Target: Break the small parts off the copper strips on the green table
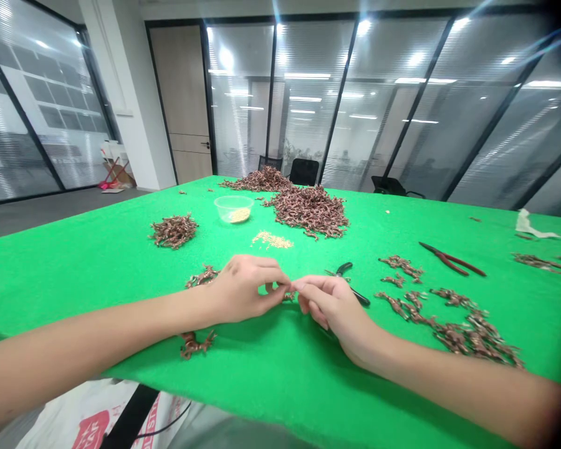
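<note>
My left hand (250, 287) and my right hand (331, 305) meet fingertip to fingertip over the green cloth. Both are closed in a pinch, and what lies between the fingertips is too small or hidden to name. A bit of a copper-brown twisted piece (288, 297) shows just beneath the left fingertips. Partly covered by my left hand and forearm are more copper-brown pieces (197, 344) with thin limb-like ends. Behind my right hand lie pliers with black handles (361, 298), partly hidden. Small pale yellow grains (272, 240) are scattered beyond my hands.
A clear bowl (222, 209) holds more grains. Heaps of copper-brown pieces (311, 212) lie at the back, a smaller heap (174, 231) at left. Loose pieces (477, 340) and red-handled pliers (451, 260) are on the right, with white tissue (533, 226) farther off.
</note>
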A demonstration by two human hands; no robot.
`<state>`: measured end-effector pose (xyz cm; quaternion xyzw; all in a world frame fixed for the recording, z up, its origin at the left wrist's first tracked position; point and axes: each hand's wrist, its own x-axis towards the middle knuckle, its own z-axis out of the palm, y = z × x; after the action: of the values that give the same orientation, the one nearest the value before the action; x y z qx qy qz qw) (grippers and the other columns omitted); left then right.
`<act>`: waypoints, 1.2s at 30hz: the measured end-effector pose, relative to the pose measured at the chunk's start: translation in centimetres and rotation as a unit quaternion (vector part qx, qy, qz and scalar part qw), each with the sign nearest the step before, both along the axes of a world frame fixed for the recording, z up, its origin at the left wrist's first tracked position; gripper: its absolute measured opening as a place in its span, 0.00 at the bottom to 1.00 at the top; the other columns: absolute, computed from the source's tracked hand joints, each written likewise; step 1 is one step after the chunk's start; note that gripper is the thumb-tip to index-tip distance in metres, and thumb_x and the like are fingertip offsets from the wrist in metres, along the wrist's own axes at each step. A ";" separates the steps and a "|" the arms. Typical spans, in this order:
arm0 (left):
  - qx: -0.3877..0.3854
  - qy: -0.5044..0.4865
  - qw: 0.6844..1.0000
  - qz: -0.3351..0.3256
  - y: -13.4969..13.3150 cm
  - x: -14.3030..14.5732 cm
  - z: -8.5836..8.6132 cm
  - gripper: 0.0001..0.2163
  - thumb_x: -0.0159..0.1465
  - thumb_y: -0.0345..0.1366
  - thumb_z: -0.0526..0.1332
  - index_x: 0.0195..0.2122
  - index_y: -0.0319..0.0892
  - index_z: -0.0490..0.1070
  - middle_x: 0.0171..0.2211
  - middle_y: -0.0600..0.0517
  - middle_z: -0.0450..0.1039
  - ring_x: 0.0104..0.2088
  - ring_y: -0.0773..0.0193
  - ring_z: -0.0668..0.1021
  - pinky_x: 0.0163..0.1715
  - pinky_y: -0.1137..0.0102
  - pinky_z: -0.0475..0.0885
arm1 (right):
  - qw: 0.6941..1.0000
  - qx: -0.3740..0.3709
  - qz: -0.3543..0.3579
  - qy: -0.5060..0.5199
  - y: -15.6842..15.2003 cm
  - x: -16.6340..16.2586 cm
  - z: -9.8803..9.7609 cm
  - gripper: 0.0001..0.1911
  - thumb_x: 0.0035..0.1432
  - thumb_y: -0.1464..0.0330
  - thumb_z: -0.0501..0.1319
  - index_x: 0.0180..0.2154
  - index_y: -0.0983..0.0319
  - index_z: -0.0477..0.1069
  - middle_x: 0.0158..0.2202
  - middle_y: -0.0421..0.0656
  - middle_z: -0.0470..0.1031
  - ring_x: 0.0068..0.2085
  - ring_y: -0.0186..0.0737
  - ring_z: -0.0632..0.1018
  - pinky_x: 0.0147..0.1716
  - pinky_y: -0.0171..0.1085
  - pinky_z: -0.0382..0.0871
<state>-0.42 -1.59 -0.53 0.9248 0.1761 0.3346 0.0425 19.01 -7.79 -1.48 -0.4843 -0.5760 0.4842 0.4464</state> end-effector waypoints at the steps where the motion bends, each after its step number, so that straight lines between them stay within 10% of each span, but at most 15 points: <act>1: 0.010 0.001 1.000 0.006 -0.1 0.0 0.0 0.08 0.64 0.31 0.60 0.38 0.39 0.80 0.32 0.48 0.80 0.29 0.67 0.79 0.29 0.74 0.71 | 1.000 -0.003 0.002 -0.002 0.0 0.0 0.0 0.22 0.60 0.54 0.63 0.21 0.62 0.68 0.14 0.33 0.56 0.18 0.29 0.54 0.19 0.34 0.45; 10: -0.098 -0.084 0.992 0.012 -1.0 0.4 0.6 0.06 0.62 0.30 0.64 0.35 0.38 0.82 0.25 0.50 0.77 0.24 0.68 0.76 0.27 0.74 0.70 | 1.000 -0.002 0.006 0.029 0.1 0.0 0.2 0.21 0.53 0.52 0.69 0.35 0.64 0.77 0.22 0.35 0.66 0.20 0.27 0.55 0.19 0.33 0.44; 25: -0.051 -0.130 0.989 -0.045 -1.2 0.6 0.6 0.06 0.62 0.30 0.65 0.33 0.34 0.81 0.27 0.46 0.79 0.26 0.67 0.78 0.28 0.73 0.71 | 0.998 0.005 0.034 0.061 0.2 0.5 -0.1 0.20 0.56 0.53 0.69 0.35 0.64 0.77 0.23 0.35 0.67 0.23 0.28 0.61 0.22 0.32 0.48; 36: -0.230 -0.104 0.968 -0.002 -1.2 0.5 1.3 0.11 0.63 0.36 0.67 0.42 0.35 0.82 0.27 0.47 0.79 0.27 0.66 0.77 0.31 0.71 0.71 | 0.997 -0.009 0.023 0.070 0.4 0.5 -0.4 0.21 0.54 0.51 0.70 0.31 0.63 0.74 0.21 0.36 0.67 0.21 0.28 0.57 0.20 0.33 0.44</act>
<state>0.10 -2.75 0.73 0.8509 0.2407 0.3791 0.2726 19.48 -7.43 -1.84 -0.4396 -0.5503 0.5320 0.4700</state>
